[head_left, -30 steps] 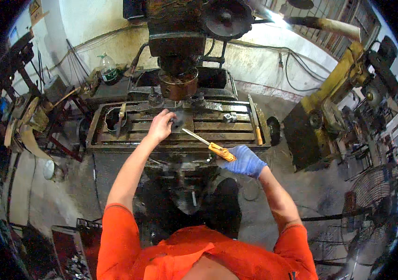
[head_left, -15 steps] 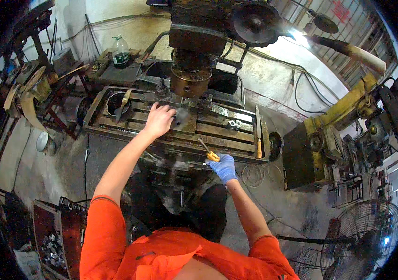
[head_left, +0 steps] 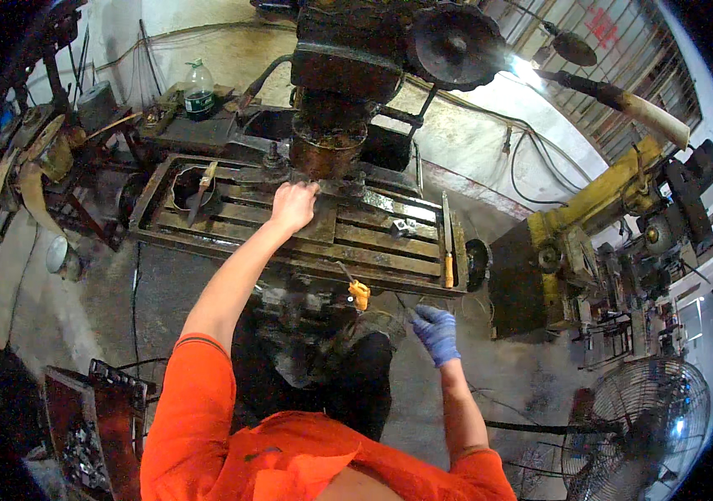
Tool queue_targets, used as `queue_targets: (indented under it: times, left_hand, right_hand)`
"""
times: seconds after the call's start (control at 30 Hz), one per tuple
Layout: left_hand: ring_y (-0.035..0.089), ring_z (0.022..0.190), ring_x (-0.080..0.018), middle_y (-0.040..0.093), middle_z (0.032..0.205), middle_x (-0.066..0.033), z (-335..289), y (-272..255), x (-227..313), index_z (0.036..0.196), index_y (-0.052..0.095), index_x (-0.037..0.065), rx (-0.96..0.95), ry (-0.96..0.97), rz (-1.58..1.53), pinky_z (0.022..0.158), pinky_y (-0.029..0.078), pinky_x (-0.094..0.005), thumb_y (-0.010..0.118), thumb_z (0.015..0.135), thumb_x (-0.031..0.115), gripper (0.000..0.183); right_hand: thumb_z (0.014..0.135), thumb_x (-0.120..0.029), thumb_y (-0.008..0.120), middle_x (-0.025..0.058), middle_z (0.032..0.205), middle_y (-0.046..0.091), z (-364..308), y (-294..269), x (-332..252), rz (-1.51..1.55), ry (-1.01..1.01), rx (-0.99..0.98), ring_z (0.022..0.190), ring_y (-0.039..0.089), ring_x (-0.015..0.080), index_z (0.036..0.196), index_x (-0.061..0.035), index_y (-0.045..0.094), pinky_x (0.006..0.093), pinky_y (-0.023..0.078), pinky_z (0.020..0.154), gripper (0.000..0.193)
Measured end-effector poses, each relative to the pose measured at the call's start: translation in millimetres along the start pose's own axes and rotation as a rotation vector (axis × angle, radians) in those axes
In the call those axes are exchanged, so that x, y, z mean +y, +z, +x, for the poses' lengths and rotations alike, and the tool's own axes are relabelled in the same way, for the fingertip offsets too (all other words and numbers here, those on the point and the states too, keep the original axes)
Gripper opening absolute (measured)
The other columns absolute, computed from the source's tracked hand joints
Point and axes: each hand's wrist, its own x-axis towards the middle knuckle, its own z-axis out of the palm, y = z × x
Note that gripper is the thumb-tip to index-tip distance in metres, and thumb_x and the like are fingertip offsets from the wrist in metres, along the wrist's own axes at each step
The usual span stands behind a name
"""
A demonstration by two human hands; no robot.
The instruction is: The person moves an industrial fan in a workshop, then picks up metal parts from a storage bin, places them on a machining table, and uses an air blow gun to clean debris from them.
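Note:
My bare left hand (head_left: 294,207) is closed just below the milling machine's spindle (head_left: 327,150), over the slotted table (head_left: 365,254). Whatever its fingers grip is too small or hidden to make out. In front of the table, on the right, my right hand (head_left: 436,336) wears a blue glove. Its fingers are curled at the end of a thin dark lever (head_left: 404,302). A yellow tool with a thin shaft (head_left: 359,294), resembling an air blow gun, is at the table's front edge, apart from both hands.
Small metal pieces (head_left: 404,228) and a file with a yellow handle (head_left: 448,265) lie on the table's right part. On its left stands a dark container (head_left: 181,197) with a brush (head_left: 203,185). A fan (head_left: 636,434) stands at lower right, a metal box (head_left: 68,409) at lower left.
My right hand has left the yellow tool and moved right and nearer to me, onto the dark lever. My left hand's fingers have curled in near the spindle. The view has shifted slightly.

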Motion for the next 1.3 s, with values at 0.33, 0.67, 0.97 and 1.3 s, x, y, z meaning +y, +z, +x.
queue_targets:
  times: [0.33,0.67,0.97,1.3]
  left_hand:
    - [0.061,0.076,-0.0346,0.062,0.077,-0.0175,11,-13,-1,0.095,0.058,0.006,-0.104,-0.373,-0.138,0.066,0.048,-0.0438,0.065,0.070,0.025,0.031]
    - [0.060,0.080,-0.0335,0.063,0.080,-0.0179,16,-22,-9,0.088,0.065,0.006,-0.169,-0.446,-0.221,0.071,0.048,-0.0420,0.070,0.065,0.027,0.031]
    - [0.061,0.080,-0.0326,0.062,0.080,-0.0182,18,-6,-12,0.078,0.061,-0.002,-0.147,-0.429,-0.231,0.071,0.049,-0.0412,0.071,0.065,0.029,0.035]
    - [0.060,0.081,-0.0342,0.061,0.079,-0.0197,20,-7,-10,0.070,0.060,-0.002,-0.151,-0.477,-0.225,0.071,0.048,-0.0410,0.073,0.065,0.031,0.035]
  right_hand:
    - [0.076,-0.011,0.061,0.0068,0.092,0.062,97,-205,-164,0.020,-0.535,0.762,0.086,0.057,0.0168,0.098,0.0021,0.062,0.0282,0.043,0.082,0.025]
    - [0.088,-0.030,0.041,0.0165,0.098,0.057,92,-242,-235,0.760,-0.903,0.591,0.103,0.051,0.0330,0.098,0.0024,0.054,0.0471,0.035,0.096,0.036]
    - [0.087,-0.030,0.037,0.0115,0.081,0.052,54,-173,-195,0.208,-0.848,0.809,0.101,0.050,0.0346,0.073,-0.0041,0.042,0.0489,0.032,0.095,0.030]
    - [0.086,-0.036,0.043,0.0169,0.095,0.062,55,-160,-183,0.339,-0.837,0.770,0.086,0.059,0.0249,0.082,0.0043,0.058,0.0371,0.042,0.084,0.043]
